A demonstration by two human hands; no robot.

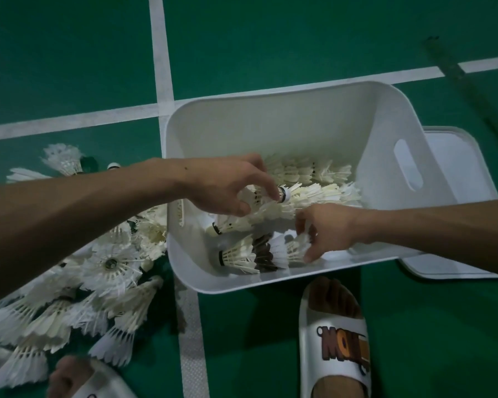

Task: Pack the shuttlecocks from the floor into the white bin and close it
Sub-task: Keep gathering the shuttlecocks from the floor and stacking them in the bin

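Reaching over the bin's left wall, the left hand [227,188] curls fingers and thumb round the cork end of a nested row of shuttlecocks [314,196], which runs off to the right inside the white bin [270,124]. Just nearer, the right hand [328,234], its forearm lying across the bin's right near corner, has its fingertips closed on the feather end of a short nested stack [239,257]. That stack lies on the bin's bottom by the near wall, with one dark-feathered piece in its middle. Another row lies farther back in the bin, beyond the held one. Left of the bin, on the green floor [270,38], loose shuttlecocks [110,262] lie heaped, partly under the left forearm. The lid [466,173] lies flat on the floor to the bin's right, partly hidden by it — the bin stands open. A foot in a white slipper [334,340] stands just near of the bin.
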